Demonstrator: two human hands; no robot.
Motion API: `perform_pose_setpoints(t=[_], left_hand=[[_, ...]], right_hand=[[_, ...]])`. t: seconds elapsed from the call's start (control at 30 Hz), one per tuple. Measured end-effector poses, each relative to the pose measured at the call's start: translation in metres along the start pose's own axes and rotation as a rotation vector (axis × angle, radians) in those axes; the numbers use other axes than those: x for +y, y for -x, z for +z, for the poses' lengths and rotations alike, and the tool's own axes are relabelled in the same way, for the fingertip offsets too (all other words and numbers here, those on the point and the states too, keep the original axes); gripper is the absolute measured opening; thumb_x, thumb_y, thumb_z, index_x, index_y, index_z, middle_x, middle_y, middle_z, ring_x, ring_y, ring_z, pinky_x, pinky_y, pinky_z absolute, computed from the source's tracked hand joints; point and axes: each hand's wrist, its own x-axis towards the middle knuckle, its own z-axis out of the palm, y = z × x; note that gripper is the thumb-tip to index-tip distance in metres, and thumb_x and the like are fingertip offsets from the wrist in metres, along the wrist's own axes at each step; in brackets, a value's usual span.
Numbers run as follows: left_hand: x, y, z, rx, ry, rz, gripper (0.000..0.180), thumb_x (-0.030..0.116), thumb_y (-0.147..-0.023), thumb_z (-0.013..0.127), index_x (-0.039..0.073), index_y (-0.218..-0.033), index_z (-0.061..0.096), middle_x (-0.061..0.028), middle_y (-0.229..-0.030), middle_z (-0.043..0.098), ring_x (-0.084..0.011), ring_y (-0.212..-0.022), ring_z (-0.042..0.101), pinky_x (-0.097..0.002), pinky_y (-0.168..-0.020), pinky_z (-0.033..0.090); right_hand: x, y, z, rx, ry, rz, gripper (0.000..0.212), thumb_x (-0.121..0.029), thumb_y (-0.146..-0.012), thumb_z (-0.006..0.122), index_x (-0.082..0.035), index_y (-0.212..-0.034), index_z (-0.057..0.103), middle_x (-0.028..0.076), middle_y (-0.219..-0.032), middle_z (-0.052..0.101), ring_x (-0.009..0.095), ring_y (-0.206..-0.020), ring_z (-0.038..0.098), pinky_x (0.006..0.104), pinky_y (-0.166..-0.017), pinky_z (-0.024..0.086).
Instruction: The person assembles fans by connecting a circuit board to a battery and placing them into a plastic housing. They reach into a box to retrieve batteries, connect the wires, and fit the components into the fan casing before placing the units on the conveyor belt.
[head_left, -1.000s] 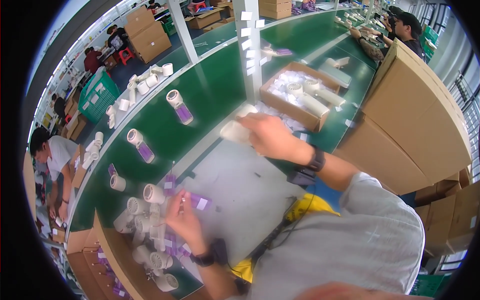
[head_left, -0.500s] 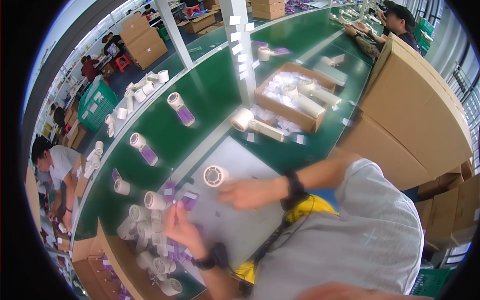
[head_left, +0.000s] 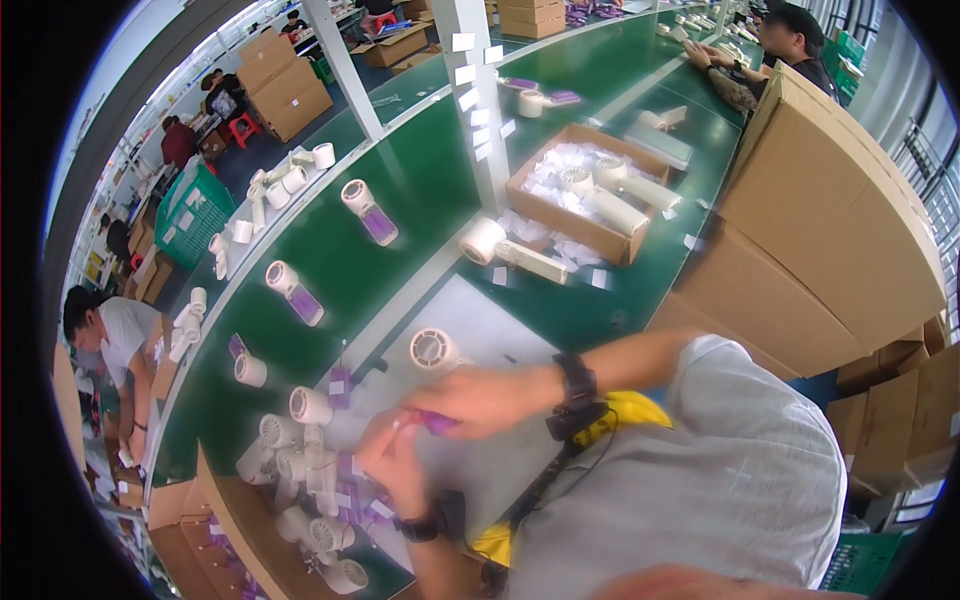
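Over the grey work mat, my two hands meet. My right hand is closed on a purple battery pack, mostly covered by its fingers. Close beside it my left hand pinches near the pack's end; what sits between its fingertips is blurred, perhaps a thin wire. Just beyond the right hand a cream handheld fan lies with its round open head up, its handle hidden behind that hand. Left of my left hand, a pile of fan bodies lies with labelled purple packs among them.
On the green belt lie several fans with purple packs. A carton of white paper scraps holds finished-looking fans, with another fan beside it. Large cartons stand at the right, an open carton at the lower left.
My left hand has moved right and my right hand slightly down, so they now meet. The purple pack has gone from the left fingers to under the right hand. Belt fans have shifted slightly right.
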Motion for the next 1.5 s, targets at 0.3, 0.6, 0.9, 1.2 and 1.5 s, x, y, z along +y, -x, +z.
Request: perform_pose_setpoints(t=[0.3, 0.6, 0.9, 1.2, 1.5], left_hand=[[0.014, -0.011, 0.018, -0.487, -0.264, -0.062, 0.039, 0.005, -0.077, 0.076, 0.004, -0.115, 0.065, -0.0095, -0.103, 0.067, -0.0175, -0.086, 0.063, -0.0294, -0.073, 0.050], [0.002, -0.005, 0.012, -0.528, -0.192, -0.317, 0.043, 0.002, -0.081, 0.073, 0.003, -0.120, 0.057, -0.0089, -0.099, 0.067, -0.0157, -0.085, 0.063, -0.0274, -0.074, 0.049], [-0.018, 0.001, 0.010, -0.317, -0.011, -0.502, 0.036, 0.000, -0.084, 0.070, 0.002, -0.117, 0.057, -0.0082, -0.093, 0.065, -0.0150, -0.084, 0.061, -0.0296, -0.075, 0.050], [-0.032, 0.005, -0.003, -0.365, -0.145, -0.409, 0.022, -0.004, -0.088, 0.065, 0.000, -0.108, 0.058, -0.0028, -0.086, 0.066, -0.0059, -0.073, 0.058, -0.0216, -0.064, 0.046], [-0.016, 0.001, -0.006, -0.451, -0.094, -0.465, 0.018, -0.005, -0.087, 0.064, -0.001, -0.104, 0.061, -0.0011, -0.091, 0.066, -0.0064, -0.076, 0.058, -0.0221, -0.066, 0.046]], right_hand=[[0.011, 0.042, -0.045, -0.026, 0.281, 0.497, 0.040, -0.013, -0.077, 0.066, 0.001, -0.114, 0.055, 0.022, -0.096, 0.065, 0.040, -0.089, 0.064, 0.0465, -0.074, 0.052], [0.030, 0.023, 0.000, 0.021, 0.029, 0.318, 0.044, -0.012, -0.079, 0.066, 0.001, -0.119, 0.055, 0.022, -0.097, 0.067, 0.040, -0.091, 0.065, 0.0474, -0.076, 0.052], [0.025, 0.014, 0.013, 0.014, 0.100, 0.363, 0.048, -0.008, -0.075, 0.068, -0.001, -0.120, 0.056, 0.020, -0.092, 0.067, 0.040, -0.084, 0.066, 0.0484, -0.073, 0.053], [0.024, -0.005, 0.010, 0.090, 0.358, -0.026, 0.037, -0.010, -0.071, 0.072, -0.003, -0.105, 0.060, 0.014, -0.093, 0.063, 0.034, -0.083, 0.066, 0.0444, -0.067, 0.054], [0.033, 0.002, 0.022, 0.128, 0.267, -0.192, 0.033, -0.008, -0.068, 0.074, -0.002, -0.096, 0.058, 0.011, -0.091, 0.059, 0.030, -0.089, 0.063, 0.0404, -0.070, 0.054]])
